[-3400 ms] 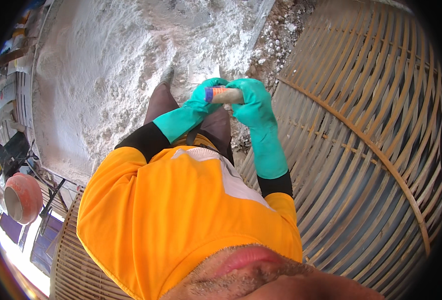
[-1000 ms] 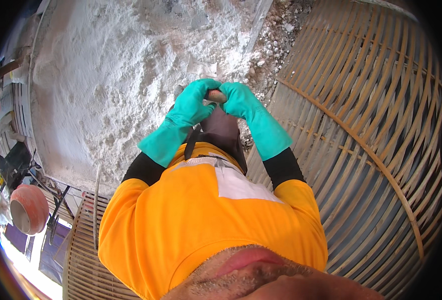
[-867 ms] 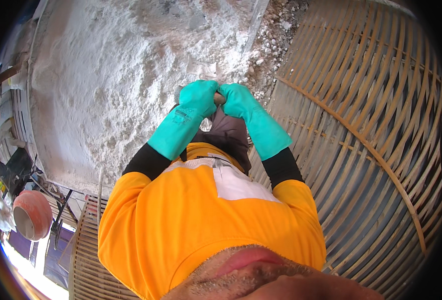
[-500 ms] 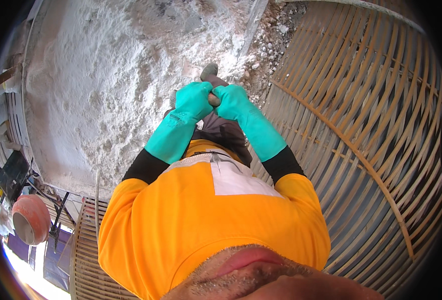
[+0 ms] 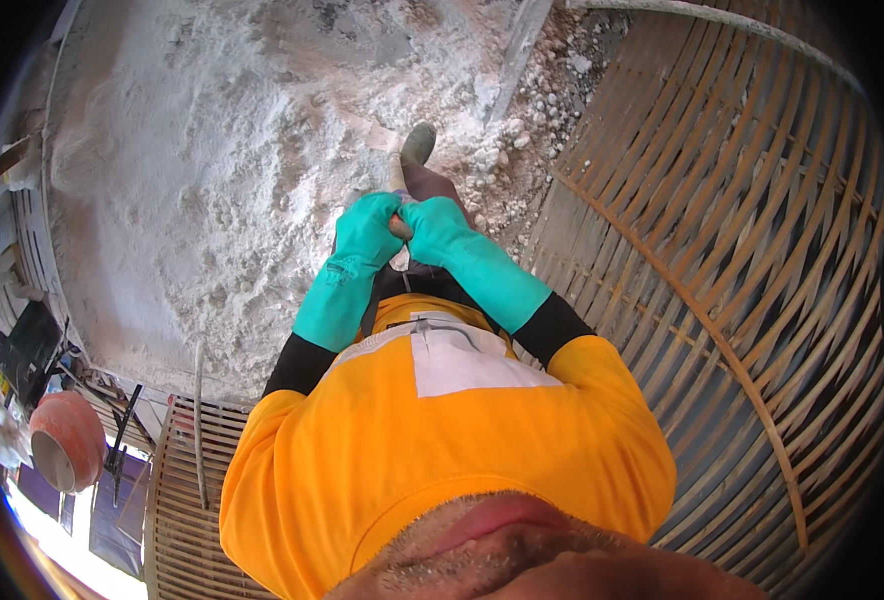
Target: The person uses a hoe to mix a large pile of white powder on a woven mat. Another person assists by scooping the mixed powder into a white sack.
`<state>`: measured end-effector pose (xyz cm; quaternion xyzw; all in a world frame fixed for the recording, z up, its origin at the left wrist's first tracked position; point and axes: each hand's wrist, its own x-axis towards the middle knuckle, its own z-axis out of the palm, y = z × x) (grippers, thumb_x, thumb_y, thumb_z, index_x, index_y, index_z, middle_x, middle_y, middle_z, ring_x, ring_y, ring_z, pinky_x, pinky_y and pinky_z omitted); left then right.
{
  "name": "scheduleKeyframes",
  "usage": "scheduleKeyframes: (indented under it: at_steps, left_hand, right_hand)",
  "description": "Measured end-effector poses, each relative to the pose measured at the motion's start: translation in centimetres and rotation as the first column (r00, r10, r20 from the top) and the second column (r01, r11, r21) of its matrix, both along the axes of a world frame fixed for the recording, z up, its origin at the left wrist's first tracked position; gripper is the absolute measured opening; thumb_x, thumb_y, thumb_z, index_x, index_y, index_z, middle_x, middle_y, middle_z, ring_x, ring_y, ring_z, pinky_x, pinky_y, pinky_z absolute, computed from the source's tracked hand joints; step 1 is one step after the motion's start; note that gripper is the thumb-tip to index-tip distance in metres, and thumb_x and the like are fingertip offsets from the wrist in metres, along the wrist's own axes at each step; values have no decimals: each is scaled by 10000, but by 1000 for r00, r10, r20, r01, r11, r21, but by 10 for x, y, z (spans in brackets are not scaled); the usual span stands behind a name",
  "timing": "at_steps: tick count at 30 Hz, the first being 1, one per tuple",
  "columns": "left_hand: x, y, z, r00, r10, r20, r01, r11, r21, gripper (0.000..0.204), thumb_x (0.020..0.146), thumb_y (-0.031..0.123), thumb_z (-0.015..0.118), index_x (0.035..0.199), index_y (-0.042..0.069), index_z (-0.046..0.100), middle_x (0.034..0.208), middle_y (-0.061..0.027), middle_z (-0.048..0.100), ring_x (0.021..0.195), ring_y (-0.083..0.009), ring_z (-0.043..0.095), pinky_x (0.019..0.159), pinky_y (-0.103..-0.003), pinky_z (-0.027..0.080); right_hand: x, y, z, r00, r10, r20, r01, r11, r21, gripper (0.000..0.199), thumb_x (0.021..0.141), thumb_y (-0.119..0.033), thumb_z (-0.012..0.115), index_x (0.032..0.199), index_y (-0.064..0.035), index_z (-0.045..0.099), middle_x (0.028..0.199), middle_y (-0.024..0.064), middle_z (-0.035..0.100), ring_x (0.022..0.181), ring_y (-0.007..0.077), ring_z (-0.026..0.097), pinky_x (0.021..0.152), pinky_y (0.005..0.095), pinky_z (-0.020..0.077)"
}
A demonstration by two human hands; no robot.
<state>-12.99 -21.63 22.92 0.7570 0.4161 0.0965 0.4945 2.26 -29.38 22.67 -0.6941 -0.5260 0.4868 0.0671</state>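
Note:
My left hand (image 5: 364,222) and my right hand (image 5: 436,228) wear long green rubber gloves. Both are closed round the wooden handle (image 5: 400,228) of a long tool, side by side in front of my waist. The rounded end of the handle shows between the gloves. A pale length of shaft (image 5: 396,172) runs forward from them toward the white powder (image 5: 232,170). Powder coats or hides the tool's head, so its kind cannot be made out. One dark boot (image 5: 419,143) stands in the powder just beyond my hands.
A slatted bamboo panel (image 5: 702,240) fills the right side, with another slatted panel (image 5: 197,470) at lower left. White lumps (image 5: 522,150) lie beside a pale board (image 5: 517,60) ahead. A thin stick (image 5: 199,430) and an orange drum-shaped container (image 5: 68,440) are at left.
Both hands, still on the handle, have drawn back toward my body and slightly left. More of the pale shaft now shows beyond the gloves.

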Motion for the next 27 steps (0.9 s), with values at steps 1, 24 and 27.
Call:
scheduleKeyframes:
  at_steps: [1, 24, 27]
  left_hand:
    - [10, 2, 4, 1000, -11, -4, 11, 1000, -1, 216, 666, 166, 774, 872, 140, 713, 891, -115, 707, 848, -354, 676, 749, -441, 540]
    - [127, -47, -29, 509, -700, -502, 720, 665, -197, 281, 779, 306, 699, 1001, 142, 753, 990, -116, 759, 929, -305, 734, 777, -449, 569]
    - [134, -21, -7, 535, -696, -478, 668, 695, -264, 277, 782, 274, 686, 1012, 147, 771, 983, -112, 766, 929, -314, 733, 794, -445, 573]
  right_hand:
    - [7, -1, 5, 1000, -10, -8, 10, 999, -43, 315, 958, -379, 640, 1157, -138, 675, 932, 230, 700, 856, 417, 682, 724, 492, 526]
    - [60, -88, -26, 849, -451, -275, 517, 605, 606, 131, 783, -129, 739, 873, -60, 673, 865, 149, 672, 823, 341, 667, 693, 409, 522]
    - [94, -69, -34, 979, -158, 130, 71, 860, 504, 106, 775, -156, 737, 802, -80, 668, 802, 148, 675, 759, 347, 666, 657, 446, 523]
